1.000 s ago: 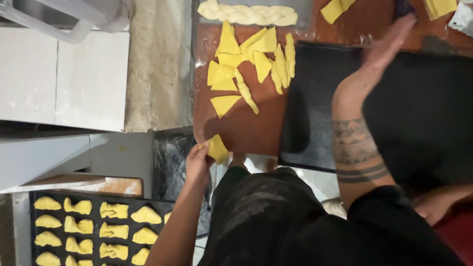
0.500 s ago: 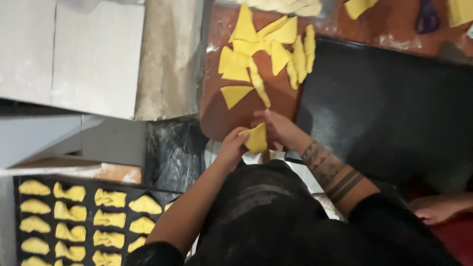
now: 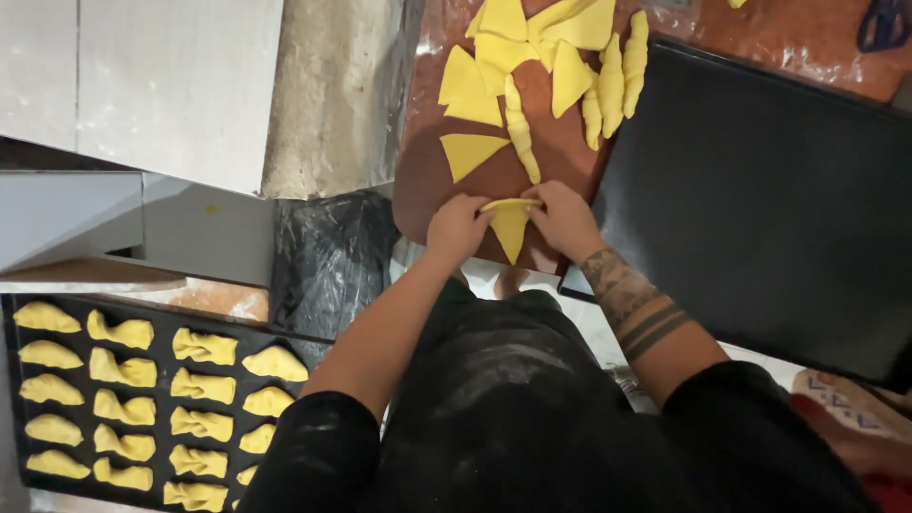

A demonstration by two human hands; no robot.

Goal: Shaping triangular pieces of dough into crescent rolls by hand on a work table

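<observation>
both hands on one dough triangle (image 3: pixel 510 226) at the near edge of the brown table (image 3: pixel 427 161). left hand (image 3: pixel 458 226) and right hand (image 3: pixel 562 218) pinch its wide end, one each side, fingers closed on the rolled lip. wide edge runs left-right, point aims back at the person, so long axis is toward-away. hands equally near. cut triangles (image 3: pixel 467 152) just beyond. empty black tray (image 3: pixel 760 190) right, filled tray (image 3: pixel 19 313) lower left.

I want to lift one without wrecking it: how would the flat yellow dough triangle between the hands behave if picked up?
The dough triangle looks thin, so it would probably flop and stretch. Its top edge curls under the left hand and right hand, suggesting it is soft. Likely light, easily dented.
</observation>
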